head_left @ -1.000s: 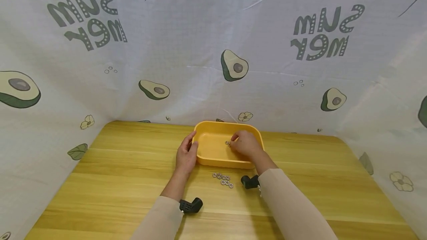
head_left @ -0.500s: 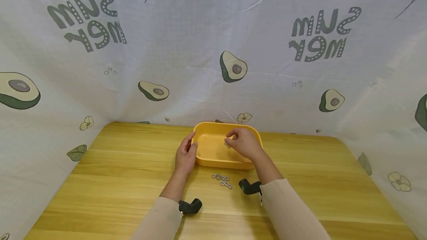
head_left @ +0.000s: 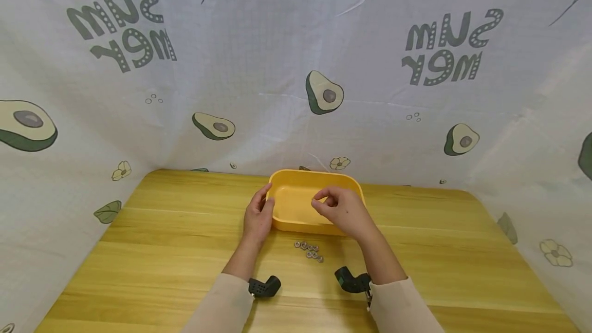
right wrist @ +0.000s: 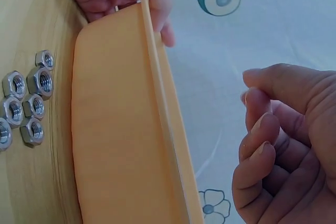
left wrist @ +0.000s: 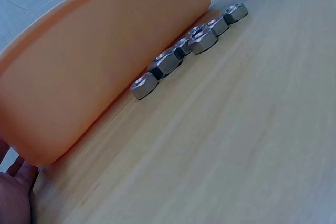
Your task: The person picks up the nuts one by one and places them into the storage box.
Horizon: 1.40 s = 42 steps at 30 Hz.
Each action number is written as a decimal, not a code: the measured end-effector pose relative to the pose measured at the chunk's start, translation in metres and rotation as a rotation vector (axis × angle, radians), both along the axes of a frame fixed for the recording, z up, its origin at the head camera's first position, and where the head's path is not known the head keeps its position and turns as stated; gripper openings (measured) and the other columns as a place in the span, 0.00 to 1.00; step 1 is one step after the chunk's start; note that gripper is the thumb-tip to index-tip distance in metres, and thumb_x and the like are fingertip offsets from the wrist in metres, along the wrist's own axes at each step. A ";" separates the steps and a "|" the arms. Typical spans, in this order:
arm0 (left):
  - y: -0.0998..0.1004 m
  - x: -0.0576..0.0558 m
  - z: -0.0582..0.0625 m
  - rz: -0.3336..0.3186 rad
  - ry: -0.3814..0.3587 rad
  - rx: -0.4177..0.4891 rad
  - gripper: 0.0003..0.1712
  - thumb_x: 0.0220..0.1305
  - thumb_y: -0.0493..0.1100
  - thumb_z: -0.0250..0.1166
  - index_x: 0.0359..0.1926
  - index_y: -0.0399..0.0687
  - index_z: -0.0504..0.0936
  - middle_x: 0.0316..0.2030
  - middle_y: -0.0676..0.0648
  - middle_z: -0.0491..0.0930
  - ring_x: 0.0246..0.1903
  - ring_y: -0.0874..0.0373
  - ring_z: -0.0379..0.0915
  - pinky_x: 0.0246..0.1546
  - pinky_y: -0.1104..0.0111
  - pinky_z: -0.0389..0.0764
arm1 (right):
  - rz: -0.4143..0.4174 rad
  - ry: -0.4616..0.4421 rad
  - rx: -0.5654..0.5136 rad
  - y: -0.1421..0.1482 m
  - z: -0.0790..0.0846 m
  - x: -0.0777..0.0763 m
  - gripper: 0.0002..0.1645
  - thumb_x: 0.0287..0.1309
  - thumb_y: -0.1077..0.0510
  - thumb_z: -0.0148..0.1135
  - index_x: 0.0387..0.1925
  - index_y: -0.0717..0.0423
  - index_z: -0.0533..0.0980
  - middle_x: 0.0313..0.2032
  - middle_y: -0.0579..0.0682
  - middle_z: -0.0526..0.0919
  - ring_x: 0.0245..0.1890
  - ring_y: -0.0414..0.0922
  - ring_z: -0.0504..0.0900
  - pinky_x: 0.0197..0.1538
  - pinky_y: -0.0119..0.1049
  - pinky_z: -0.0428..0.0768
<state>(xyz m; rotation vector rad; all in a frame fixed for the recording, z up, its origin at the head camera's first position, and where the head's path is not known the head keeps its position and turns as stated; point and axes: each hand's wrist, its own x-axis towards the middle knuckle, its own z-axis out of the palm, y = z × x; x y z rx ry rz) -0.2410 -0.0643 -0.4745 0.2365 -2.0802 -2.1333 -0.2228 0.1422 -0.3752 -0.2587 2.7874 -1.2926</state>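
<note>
Reach apparently done, the right hand (head_left: 347,213) rises above the yellow tray (head_left: 305,227), fingertips meeting, hold unclear to us. The left hand (head_left: 257,218) grips the tray's left end.

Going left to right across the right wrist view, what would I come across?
Seven nuts, tray, right hand.
</note>
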 end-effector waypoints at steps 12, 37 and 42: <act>0.000 -0.001 -0.002 0.005 0.011 0.002 0.24 0.74 0.42 0.55 0.69 0.56 0.76 0.74 0.45 0.69 0.71 0.45 0.66 0.72 0.49 0.69 | -0.003 -0.089 -0.043 0.010 -0.013 0.026 0.07 0.61 0.54 0.71 0.40 0.50 0.84 0.25 0.48 0.78 0.25 0.44 0.72 0.27 0.32 0.70; -0.002 0.000 0.000 -0.020 0.005 -0.013 0.25 0.76 0.43 0.54 0.71 0.56 0.74 0.73 0.45 0.69 0.67 0.46 0.70 0.67 0.51 0.76 | 0.290 -0.227 0.106 0.029 -0.047 0.037 0.08 0.52 0.62 0.74 0.35 0.58 0.83 0.27 0.46 0.82 0.27 0.42 0.77 0.30 0.34 0.77; -0.001 0.000 0.000 -0.027 0.009 -0.009 0.25 0.76 0.43 0.53 0.71 0.56 0.73 0.73 0.44 0.68 0.68 0.45 0.69 0.67 0.51 0.75 | 0.263 -0.227 0.141 0.026 -0.049 0.039 0.09 0.50 0.62 0.75 0.32 0.56 0.81 0.26 0.46 0.81 0.26 0.42 0.77 0.29 0.34 0.76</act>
